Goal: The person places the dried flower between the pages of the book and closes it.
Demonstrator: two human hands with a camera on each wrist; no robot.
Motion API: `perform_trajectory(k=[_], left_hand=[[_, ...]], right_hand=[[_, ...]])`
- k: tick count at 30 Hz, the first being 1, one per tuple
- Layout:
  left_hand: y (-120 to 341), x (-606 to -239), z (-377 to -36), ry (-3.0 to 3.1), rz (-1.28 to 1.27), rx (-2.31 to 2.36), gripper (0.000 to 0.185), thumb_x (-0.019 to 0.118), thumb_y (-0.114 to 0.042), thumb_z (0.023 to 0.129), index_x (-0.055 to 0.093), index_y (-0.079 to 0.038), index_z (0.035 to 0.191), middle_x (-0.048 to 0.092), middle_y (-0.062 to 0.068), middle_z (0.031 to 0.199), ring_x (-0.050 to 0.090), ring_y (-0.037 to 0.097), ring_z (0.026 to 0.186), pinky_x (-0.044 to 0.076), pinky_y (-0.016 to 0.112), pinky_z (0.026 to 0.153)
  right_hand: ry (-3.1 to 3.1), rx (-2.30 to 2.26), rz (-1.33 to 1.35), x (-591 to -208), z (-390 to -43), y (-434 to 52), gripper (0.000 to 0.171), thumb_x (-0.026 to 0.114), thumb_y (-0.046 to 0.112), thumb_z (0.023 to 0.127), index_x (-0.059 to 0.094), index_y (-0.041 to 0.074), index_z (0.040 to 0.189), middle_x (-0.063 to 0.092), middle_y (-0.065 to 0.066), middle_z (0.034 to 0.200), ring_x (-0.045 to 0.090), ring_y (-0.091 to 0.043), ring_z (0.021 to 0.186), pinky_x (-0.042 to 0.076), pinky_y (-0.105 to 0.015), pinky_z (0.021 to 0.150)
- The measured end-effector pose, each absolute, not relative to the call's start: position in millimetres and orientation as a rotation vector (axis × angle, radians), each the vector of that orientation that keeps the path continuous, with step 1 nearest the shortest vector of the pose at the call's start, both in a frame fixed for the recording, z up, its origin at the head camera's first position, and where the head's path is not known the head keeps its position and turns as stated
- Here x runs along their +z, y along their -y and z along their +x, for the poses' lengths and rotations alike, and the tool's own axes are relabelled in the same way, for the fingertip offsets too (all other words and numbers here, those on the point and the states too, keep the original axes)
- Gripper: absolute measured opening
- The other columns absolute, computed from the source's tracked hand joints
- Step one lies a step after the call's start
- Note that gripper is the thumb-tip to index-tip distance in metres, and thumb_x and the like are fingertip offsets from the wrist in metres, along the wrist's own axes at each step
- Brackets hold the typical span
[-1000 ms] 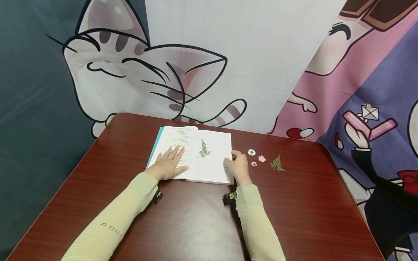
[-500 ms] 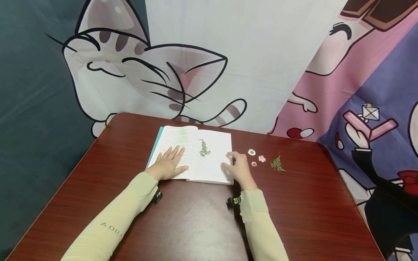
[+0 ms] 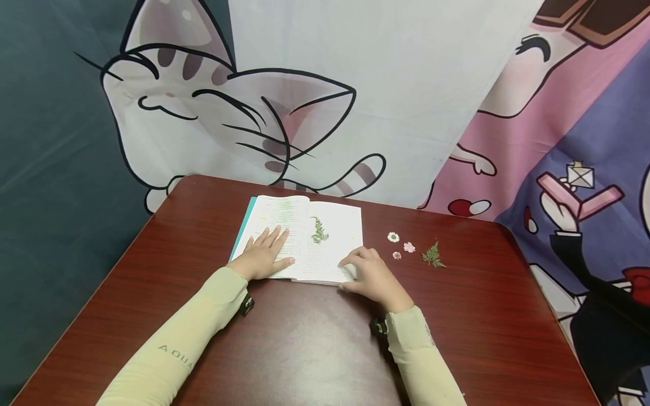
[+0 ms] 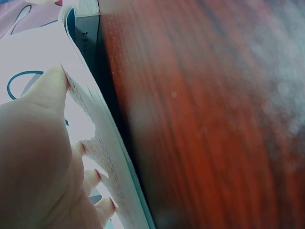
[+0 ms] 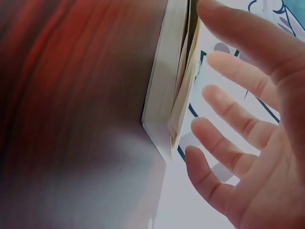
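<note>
An open book [image 3: 341, 223] with a teal cover lies on the brown table. A pressed green fern sprig [image 3: 319, 230] rests on its right page, near the spine. My left hand [image 3: 261, 256] presses flat on the left page with its fingers spread. At the lower right corner of the book is my right hand [image 3: 373, 276], the thumb at the bottom edge and the fingers bent loosely over the page. In the right wrist view the thumb [image 5: 248, 36] is by the page edges [image 5: 186, 95], which stand slightly apart; whether it touches them I cannot tell.
Right of the book lie a white daisy-like flower [image 3: 393, 237], a pink flower [image 3: 409, 247], a smaller pinkish flower [image 3: 396, 255] and another green fern leaf [image 3: 433, 255]. Behind the table [image 3: 304, 338] hangs a cartoon-printed cloth [image 3: 406, 84].
My right hand has slid from the book's right edge down and towards me to its lower right corner. The left hand stays on the left page.
</note>
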State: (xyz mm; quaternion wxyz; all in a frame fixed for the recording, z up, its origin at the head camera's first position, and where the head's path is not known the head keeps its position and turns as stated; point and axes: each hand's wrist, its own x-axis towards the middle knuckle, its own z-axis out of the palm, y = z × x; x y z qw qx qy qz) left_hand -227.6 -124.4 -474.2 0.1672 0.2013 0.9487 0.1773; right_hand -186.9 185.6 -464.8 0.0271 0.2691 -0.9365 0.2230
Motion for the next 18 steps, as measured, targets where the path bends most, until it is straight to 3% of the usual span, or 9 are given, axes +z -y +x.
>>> perform_trajectory(k=[12, 18], left_hand=[[124, -476, -228, -2.697, 0.579, 0.496, 0.084, 0.041, -0.059, 0.104, 0.007, -0.010, 0.164, 0.000, 0.017, 0.170, -0.002, 0.042, 0.154, 0.002, 0.068, 0.118], [123, -470, -226, -2.695, 0.583, 0.509, 0.082, 0.042, -0.055, 0.105, 0.009, -0.007, 0.164, 0.002, 0.019, 0.169, 0.000, 0.044, 0.154, 0.003, 0.069, 0.118]], right_hand=[[2.890, 0.685, 0.887, -455, -181, -195, 0.031, 0.089, 0.019, 0.078, 0.075, 0.010, 0.104, 0.064, -0.004, 0.107, 0.056, -0.024, 0.097, 0.051, -0.037, 0.078], [2.785, 0.657, 0.940, -452, -180, -196, 0.017, 0.084, 0.016, 0.084, 0.075, 0.010, 0.097, 0.065, -0.002, 0.099, 0.057, -0.022, 0.093, 0.052, -0.037, 0.081]])
